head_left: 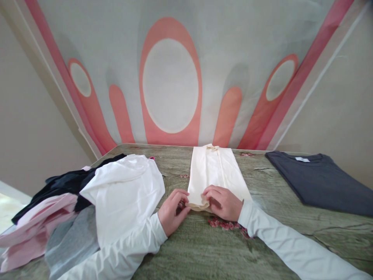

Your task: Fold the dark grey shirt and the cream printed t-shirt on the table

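A cream garment (214, 173) lies folded into a long narrow strip down the middle of the table, its collar at the far end. My left hand (172, 212) pinches the near left corner of its hem. Beside it, my right hand (223, 202) grips the near edge, fingers curled over the cloth. Both hands sit at the strip's near end, and the hem is slightly lifted and bunched between them. Both arms wear white long sleeves.
A heap of clothes lies at the left: a white shirt (128, 190), a dark garment (67, 184), a pink one (35, 225) and a grey one (71, 241). A dark grey T-shirt (323, 181) lies flat at the right. The green wood-grain table (204, 252) ends at a patterned wall.
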Demonstrator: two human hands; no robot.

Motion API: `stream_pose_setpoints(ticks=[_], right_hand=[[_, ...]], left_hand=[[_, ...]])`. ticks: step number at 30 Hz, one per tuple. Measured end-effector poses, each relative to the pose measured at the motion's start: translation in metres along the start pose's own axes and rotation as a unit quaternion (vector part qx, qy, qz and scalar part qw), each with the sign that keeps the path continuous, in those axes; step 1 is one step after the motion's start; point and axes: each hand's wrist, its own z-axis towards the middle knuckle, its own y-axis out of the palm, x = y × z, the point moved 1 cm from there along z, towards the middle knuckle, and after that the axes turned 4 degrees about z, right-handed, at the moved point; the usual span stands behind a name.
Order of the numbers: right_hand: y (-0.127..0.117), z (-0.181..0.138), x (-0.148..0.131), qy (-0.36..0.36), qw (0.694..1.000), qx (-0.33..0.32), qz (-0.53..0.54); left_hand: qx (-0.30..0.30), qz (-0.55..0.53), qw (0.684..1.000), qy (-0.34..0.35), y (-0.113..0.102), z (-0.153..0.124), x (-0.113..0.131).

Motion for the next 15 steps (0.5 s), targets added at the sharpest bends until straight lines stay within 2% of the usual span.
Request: stream_pose_setpoints(ticks=[8, 15], right_hand=[[-0.003, 0.0, -0.001, 0.02, 0.998, 0.016, 0.057], [-0.004, -0.001, -0.001, 0.03, 0.998, 0.005, 0.057]], left_hand=[[-0.004, 0.009, 0.998, -0.055, 0.007, 0.011, 0.007], [-0.046, 0.058, 0.997, -0.024, 0.005, 0.011, 0.01]])
